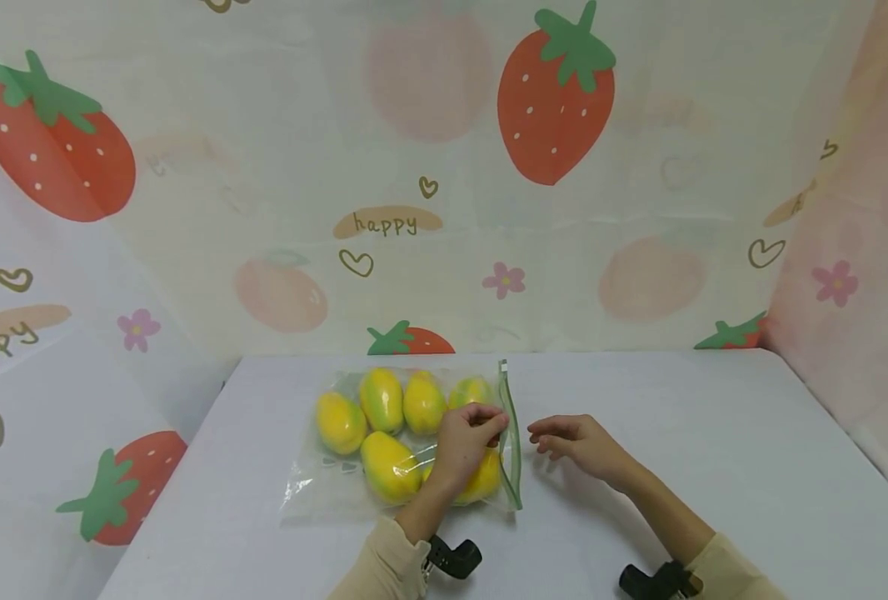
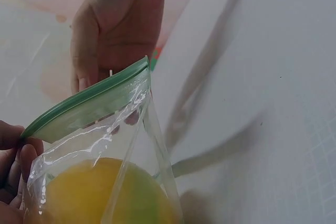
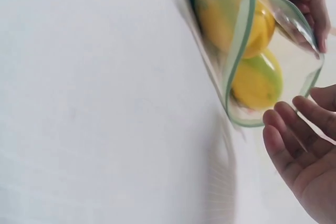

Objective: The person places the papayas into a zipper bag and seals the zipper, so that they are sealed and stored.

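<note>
A clear zip bag with a green-edged mouth lies on the table, holding several yellow-green mangoes. My left hand reaches across the bag and pinches the upper lip of its mouth between thumb and fingers. In the right wrist view the mouth gapes, with mangoes visible inside. Just right of the mouth, my right hand is raised with loosely bent fingers and holds nothing. Its fingertips appear close to the green edge in the right wrist view; I cannot tell whether they touch.
A white-covered table extends to the right of the bag and in front of it. Behind it hangs a curtain printed with strawberries, and more printed cloth stands at both sides. Black wrist cameras sit on both forearms.
</note>
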The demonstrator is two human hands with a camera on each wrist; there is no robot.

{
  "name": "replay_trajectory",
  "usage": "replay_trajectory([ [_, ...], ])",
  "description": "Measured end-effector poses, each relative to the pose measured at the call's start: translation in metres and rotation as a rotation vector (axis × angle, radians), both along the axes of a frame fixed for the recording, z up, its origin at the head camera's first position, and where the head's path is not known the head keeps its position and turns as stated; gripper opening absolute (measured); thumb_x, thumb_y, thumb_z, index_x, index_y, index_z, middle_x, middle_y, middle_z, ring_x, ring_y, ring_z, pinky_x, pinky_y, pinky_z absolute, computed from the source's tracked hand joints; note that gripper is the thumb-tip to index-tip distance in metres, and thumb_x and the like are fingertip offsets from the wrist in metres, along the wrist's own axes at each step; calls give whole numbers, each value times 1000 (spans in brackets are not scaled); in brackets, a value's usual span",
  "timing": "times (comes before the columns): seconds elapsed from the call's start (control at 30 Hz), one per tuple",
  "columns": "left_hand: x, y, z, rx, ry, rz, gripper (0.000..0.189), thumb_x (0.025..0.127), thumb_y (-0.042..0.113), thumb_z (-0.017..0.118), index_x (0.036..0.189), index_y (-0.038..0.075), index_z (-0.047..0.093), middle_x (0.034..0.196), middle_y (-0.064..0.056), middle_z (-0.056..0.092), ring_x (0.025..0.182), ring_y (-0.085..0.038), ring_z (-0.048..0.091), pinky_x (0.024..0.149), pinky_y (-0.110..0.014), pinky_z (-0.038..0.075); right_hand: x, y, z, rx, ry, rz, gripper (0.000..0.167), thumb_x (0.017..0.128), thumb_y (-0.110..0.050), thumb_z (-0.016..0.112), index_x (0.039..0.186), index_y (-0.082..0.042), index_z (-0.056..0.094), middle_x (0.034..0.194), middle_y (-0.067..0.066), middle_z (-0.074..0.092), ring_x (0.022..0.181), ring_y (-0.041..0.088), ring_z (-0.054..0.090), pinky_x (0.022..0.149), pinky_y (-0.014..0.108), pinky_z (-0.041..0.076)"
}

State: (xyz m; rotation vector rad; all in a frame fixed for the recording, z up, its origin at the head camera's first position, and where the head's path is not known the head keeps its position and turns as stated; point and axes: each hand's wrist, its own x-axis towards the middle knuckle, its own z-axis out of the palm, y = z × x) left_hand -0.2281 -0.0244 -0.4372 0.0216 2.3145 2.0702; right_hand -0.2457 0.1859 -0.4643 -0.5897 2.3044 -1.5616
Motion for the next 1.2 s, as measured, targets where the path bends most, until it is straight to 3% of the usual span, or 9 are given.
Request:
replay_trajectory([
  [0.2, -7, 0, -13, 11, 7, 9, 18, 88, 14, 70, 96, -3, 72, 77, -2, 66, 64, -9, 56, 65, -20, 53, -11, 1, 5, -17, -7, -76, 37, 97, -14, 56, 124, 11, 58, 116, 32, 63, 96, 25, 66, 77, 22, 56],
  [0.57, -6, -1, -11, 14, 6, -4, 18, 88, 13, 70, 95, -3, 72, 76, -3, 67, 63, -8, 57, 64, -21, 54, -37, -4, 11, -10, -20, -210, 38, 99, -16, 53, 127, 8, 58, 118, 29, 65, 100, 26, 67, 80, 25, 57],
  [0.93, -6, -2, -12, 5, 6, -4, 19, 88, 15, 70, 95, -3, 72, 79, -6, 68, 65, -8, 58, 65, -22, 55, -62, -15, 19, -9, -8, -297, 39, 100, -22, 54, 123, 9, 60, 112, 26, 67, 104, 36, 65, 82, 30, 58],
  [1.2, -6, -1, -11, -5, 14, -2, 18, 88, 14, 70, 94, -3, 72, 77, -4, 67, 63, -8, 57, 63, -21, 53, -78, -29, 16, 0, -50, -318, 43, 99, -24, 55, 124, 11, 59, 114, 29, 66, 98, 32, 68, 80, 31, 58],
])
